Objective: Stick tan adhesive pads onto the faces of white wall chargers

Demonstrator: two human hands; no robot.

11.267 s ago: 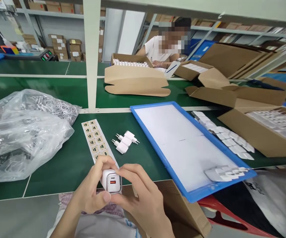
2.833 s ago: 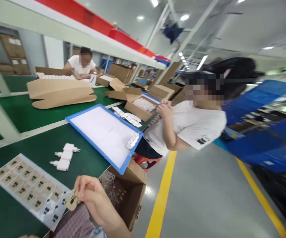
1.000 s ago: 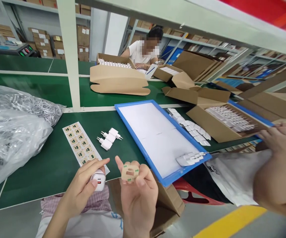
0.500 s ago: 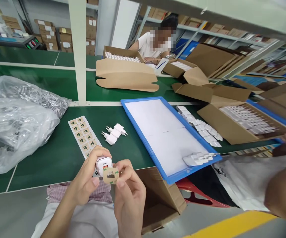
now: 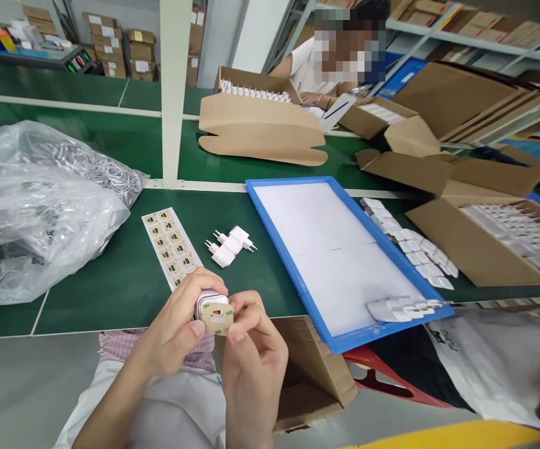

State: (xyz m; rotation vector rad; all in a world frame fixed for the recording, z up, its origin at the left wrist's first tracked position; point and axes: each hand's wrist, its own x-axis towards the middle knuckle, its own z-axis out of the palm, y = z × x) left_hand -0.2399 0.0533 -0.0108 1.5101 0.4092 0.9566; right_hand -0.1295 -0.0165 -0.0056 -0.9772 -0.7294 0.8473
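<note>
Pinched tog. at thumb & fingertips, our right hand (image 5: pixel 257 349) holds a thin, tan, rounded sticker w/ green print & a slot (image 5: pixel 218 326) by its right edge. Our left hand (image 5: pixel 176 324) is clamped round a glossy white, round-cornered charger block (image 5: pixel 210 297), fingers over the top, thumb in front. From our view the charger block lies to the left of & just behind the sticker, which overlaps its near end; a bit of red shows thru the slot. We can't tell if the two touch. The block's long axis seems to run away from us, most of it hidden by the left hand; right hand is nearer the sticker.

Low on the right: a matte brown cardboard box (image 5: pixel 323 355). On the smooth green tabletop (image 5: pixel 87 299) we see a pale strip-shaped sticker sheet (image 5: pixel 171 246), slanting away left, & white plastic two-pin plugs (image 5: pixel 230 245), bunched. Right of those, a white rectangular tray w/ blue rim (image 5: pixel 330 224); far left, a crinkled clear plastic bag (image 5: pixel 50 212) w/ silvery cords (image 5: pixel 111 174). Farther off, a co-worker in white (image 5: pixel 305 62).
</note>
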